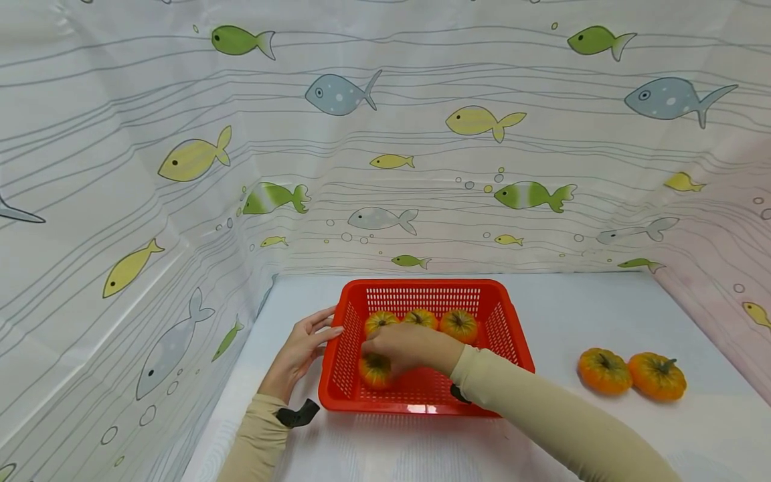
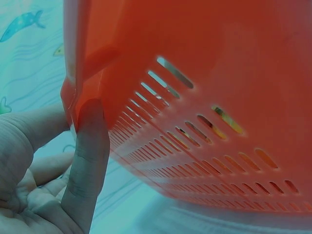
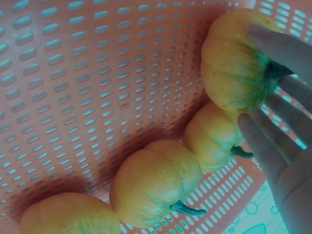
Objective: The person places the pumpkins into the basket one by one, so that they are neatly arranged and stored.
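Observation:
A red perforated plastic basket stands on the table, its left rim pinched between the thumb and fingers of my left hand. In the left wrist view that hand has its thumb and a finger on either side of the rim. My right hand reaches into the basket and holds a small orange pumpkin near the left wall. The right wrist view has its thumb and fingers spread round this pumpkin, over the stem side. Along the far wall sit three more pumpkins, the rightmost pumpkin fully visible.
To the right of the basket two more pumpkins sit side by side on the table, a left pumpkin and a right pumpkin. A fish-patterned curtain encloses the table at the back and both sides.

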A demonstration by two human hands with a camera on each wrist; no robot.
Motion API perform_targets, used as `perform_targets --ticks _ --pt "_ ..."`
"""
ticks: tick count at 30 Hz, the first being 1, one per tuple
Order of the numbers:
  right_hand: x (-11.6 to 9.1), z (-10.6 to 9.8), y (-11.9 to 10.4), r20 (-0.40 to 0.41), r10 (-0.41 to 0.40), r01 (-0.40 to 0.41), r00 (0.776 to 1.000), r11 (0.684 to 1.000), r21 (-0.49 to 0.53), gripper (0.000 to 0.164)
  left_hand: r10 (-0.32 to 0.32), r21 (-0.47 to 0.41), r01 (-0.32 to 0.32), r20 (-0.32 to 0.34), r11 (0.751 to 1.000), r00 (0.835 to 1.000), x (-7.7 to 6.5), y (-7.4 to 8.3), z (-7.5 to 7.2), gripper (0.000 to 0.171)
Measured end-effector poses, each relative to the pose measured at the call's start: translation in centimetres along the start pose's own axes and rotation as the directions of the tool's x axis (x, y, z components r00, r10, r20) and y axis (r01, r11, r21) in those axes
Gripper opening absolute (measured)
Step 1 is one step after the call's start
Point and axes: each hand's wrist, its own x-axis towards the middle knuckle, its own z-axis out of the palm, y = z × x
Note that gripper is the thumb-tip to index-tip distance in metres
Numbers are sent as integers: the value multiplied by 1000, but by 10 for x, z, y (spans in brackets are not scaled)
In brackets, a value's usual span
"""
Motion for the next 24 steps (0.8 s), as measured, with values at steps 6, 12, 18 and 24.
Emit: perform_targets --ticks 6,12,18,24 --pt "-2 -3 -1 -5 -8 8 1000 1000 1 53 -4 -1 4 -11 1000 1000 0 1 1 61" --pt "-4 -6 3 -19 7 -7 1000 1000 30 54 0 1 0 -2 1000 1000 0 1 2 61" --pt "-10 -9 7 -21 48 -47 999 997 66 59 3 1 -3 -2 1000 1000 0 2 2 61" --pt "-18 -16 8 -31 70 -66 997 992 106 58 15 11 -15 9 1000 1000 0 0 1 63"
